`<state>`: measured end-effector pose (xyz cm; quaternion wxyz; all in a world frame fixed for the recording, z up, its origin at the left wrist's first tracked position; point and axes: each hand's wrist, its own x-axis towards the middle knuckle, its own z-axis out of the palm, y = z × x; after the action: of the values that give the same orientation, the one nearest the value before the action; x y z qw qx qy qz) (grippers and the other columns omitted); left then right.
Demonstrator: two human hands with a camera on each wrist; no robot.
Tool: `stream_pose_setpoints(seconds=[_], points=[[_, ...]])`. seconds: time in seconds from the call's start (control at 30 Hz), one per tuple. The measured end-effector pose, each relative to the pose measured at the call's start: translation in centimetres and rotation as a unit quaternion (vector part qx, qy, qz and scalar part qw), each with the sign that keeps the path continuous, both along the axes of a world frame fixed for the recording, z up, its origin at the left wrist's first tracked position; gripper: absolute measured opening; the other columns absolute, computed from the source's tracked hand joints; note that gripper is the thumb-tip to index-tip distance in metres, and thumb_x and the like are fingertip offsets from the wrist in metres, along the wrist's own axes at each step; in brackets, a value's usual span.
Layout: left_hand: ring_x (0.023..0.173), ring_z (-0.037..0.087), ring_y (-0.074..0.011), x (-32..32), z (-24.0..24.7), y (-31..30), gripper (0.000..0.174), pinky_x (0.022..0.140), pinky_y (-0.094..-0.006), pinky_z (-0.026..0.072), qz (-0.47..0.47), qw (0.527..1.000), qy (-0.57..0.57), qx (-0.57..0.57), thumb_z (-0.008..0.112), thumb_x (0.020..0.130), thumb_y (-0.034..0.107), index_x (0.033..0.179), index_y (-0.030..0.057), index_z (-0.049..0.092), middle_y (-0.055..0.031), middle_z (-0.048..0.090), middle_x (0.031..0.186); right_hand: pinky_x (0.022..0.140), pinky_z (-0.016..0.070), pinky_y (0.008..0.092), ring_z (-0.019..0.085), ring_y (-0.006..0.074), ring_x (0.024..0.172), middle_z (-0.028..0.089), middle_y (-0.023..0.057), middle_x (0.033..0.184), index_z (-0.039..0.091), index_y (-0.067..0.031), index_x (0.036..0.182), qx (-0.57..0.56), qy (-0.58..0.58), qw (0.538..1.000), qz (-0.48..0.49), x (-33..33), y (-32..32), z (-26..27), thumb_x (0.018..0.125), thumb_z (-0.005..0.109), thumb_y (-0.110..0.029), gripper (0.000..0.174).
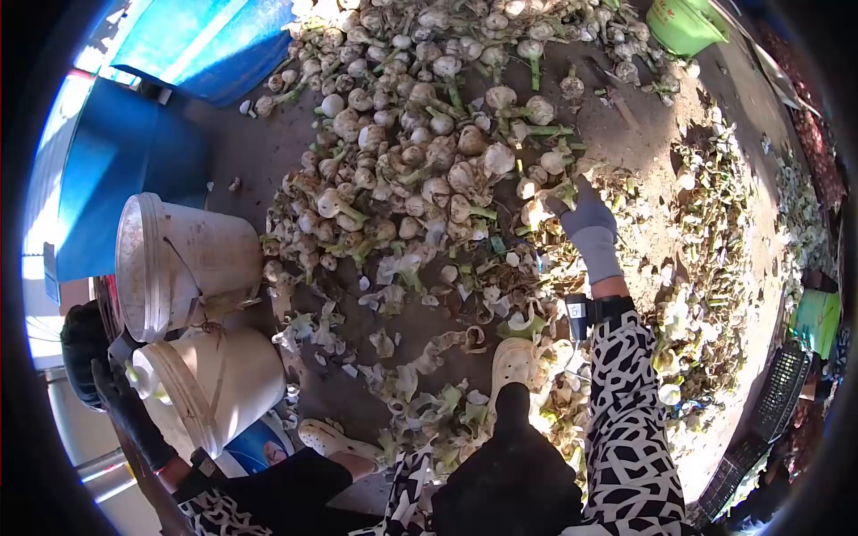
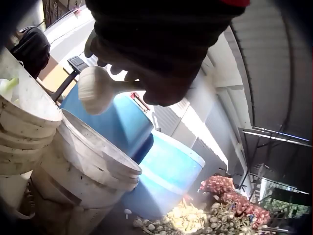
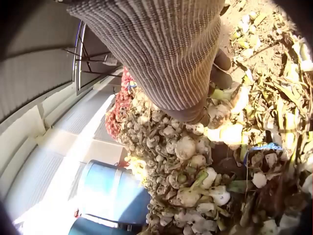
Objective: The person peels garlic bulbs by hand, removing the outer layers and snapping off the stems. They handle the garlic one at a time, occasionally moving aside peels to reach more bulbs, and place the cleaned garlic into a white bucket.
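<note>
My left hand (image 1: 132,415), in a black glove, is beside the white buckets at the left. It grips a trimmed garlic bulb (image 2: 94,90) by its short stem, bulb end pointing outward in the left wrist view. Over the right edge of the garlic pile (image 1: 393,179) reaches my right hand (image 1: 590,223), wearing a grey knit glove. Its thumb and fingers are around a garlic bulb (image 3: 219,113) with a green stem, partly hidden by the glove. Unsorted bulbs with stems and roots lie close by.
Two white buckets, one upper (image 1: 210,255) and one lower (image 1: 241,380), stand at the left. Blue tubs (image 1: 134,170) are behind them. Peelings (image 1: 706,259) litter the ground at the right, near a black crate (image 1: 778,393). A green tub (image 1: 684,27) stands at the far right.
</note>
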<state>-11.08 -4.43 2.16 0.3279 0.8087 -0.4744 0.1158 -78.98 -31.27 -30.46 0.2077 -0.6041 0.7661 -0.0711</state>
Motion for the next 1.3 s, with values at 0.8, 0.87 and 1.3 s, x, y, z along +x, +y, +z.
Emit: stream_pose_setpoints(seconds=[0.8,0.87,1.3], points=[[0.121,0.050,-0.0232,-40.1,-19.2,-12.2,0.077,0.101,-0.0365,0.0404,-0.459,0.812,0.342,0.113,0.072,0.081,0.010,0.144,-0.0001,0.028,-0.0170,0.052,0.131,0.060,0.0474,0.0210,0.059,0.0052,0.067,0.066,0.0002,0.076,0.068,0.0000,0.087,0.096,-0.607,0.788,-0.033,11.3,11.5,10.3,0.086,0.071,-0.018,0.018],[0.122,0.050,-0.0230,-39.7,-19.2,-11.9,0.078,0.102,-0.0368,0.0403,-0.460,0.820,0.325,0.100,0.072,0.081,0.011,0.145,0.0002,0.027,-0.0176,0.051,0.131,0.058,0.0471,0.0204,0.059,0.0046,0.068,0.067,0.0006,0.078,0.067,0.0005,0.091,0.089,-0.616,0.783,-0.003,11.2,11.6,10.9,0.087,0.069,-0.014,0.015],[0.109,0.059,-0.0246,-35.1,-22.4,-11.6,0.063,0.093,-0.0404,0.0496,-0.453,0.769,0.406,0.197,0.063,0.086,0.036,0.135,0.0048,0.039,-0.0117,0.058,0.119,0.059,0.0529,0.0225,0.066,0.0105,0.072,0.068,0.0049,0.089,0.057,0.0008,0.119,0.198,-0.772,0.603,0.026,11.1,13.4,10.9,0.091,0.063,-0.011,0.031]])
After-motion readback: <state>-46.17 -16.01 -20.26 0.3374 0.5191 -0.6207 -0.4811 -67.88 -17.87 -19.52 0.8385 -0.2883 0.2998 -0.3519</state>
